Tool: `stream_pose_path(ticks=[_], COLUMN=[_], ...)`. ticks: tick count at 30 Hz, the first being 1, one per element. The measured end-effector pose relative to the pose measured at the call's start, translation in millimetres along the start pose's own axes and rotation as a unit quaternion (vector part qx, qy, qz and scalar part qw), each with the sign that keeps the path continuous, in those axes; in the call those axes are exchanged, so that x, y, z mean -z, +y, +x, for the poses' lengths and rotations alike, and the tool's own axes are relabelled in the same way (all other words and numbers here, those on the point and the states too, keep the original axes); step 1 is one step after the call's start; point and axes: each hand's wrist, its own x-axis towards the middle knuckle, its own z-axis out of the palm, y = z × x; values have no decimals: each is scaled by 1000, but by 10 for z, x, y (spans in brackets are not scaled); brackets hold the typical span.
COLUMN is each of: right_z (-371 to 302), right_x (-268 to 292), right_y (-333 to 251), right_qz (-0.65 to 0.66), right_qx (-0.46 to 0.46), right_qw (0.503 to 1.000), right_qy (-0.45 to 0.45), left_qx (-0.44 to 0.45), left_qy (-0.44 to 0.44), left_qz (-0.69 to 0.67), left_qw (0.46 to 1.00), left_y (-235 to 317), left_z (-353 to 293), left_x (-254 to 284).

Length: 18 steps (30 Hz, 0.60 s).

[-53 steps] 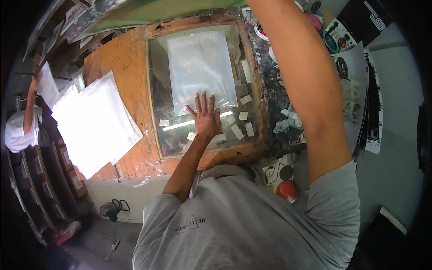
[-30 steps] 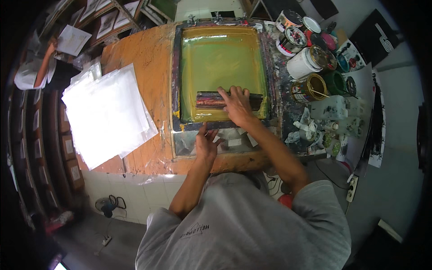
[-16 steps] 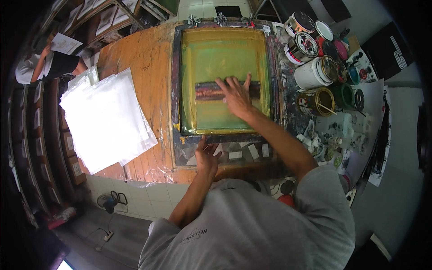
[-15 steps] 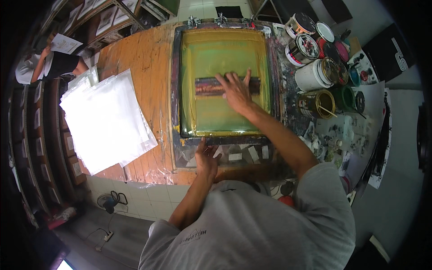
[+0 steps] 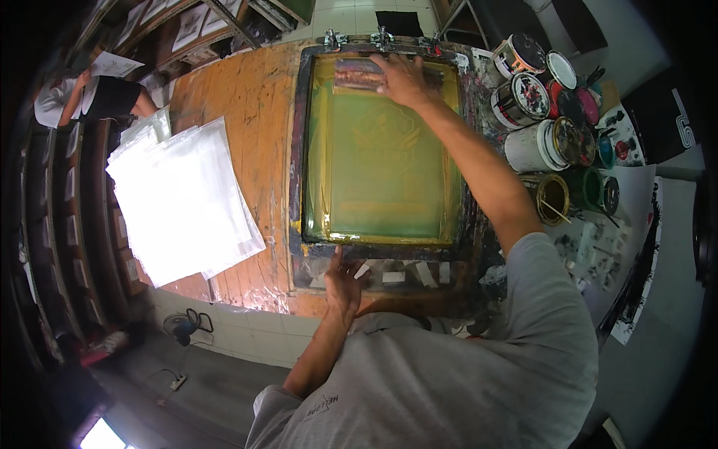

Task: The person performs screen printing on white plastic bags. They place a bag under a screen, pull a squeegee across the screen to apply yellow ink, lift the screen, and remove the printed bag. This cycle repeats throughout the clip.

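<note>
Site: I am in a screen-printing workshop. Evidence: framed mesh screen (image 5: 374, 183) on my worn wooden surface (image 5: 232, 101), metal clamps (image 5: 383, 39) at the screen's far edge, squeegee (image 5: 357, 75) across it; colour-smeared pots (image 5: 526, 150) crowded at right; pale sheets (image 5: 183, 202) piled at left; shelves (image 5: 75, 194) beyond them.

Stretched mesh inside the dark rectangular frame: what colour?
Green mesh, yellowish toward its edges; head view shows it best.

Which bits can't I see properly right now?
Head view: part of the dark squeegee, hidden by the right hand.
Head view: what lies beneath the green screen, hidden by it.
Head view: any marks on the white sheets, washed out by glare.
Head view: the rest of the bright panel at lower left, cut off by the picture's edge.
Head view: the drawing on the far-left paper, too small.
</note>
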Motion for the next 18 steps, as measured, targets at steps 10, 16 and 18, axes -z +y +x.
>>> stream_pose_path(ticks=[10,16,18], right_z=[-2404,-2728,-2594], right_x=[901,1586,1883], right_y=[-1173,-1802,-1787], right_qz=[131,34,18], right_qx=[56,60,64], right_qw=[989,988,982], right_qy=[-40,142,175], left_qx=[-39,-108,-151], left_qy=[-96,-228,-262], left_qz=[7,-35,-56], left_qw=[995,967,952], left_y=[205,772,1017], left_z=[-259,-813,-1075], left_x=[-19,-481,-871])
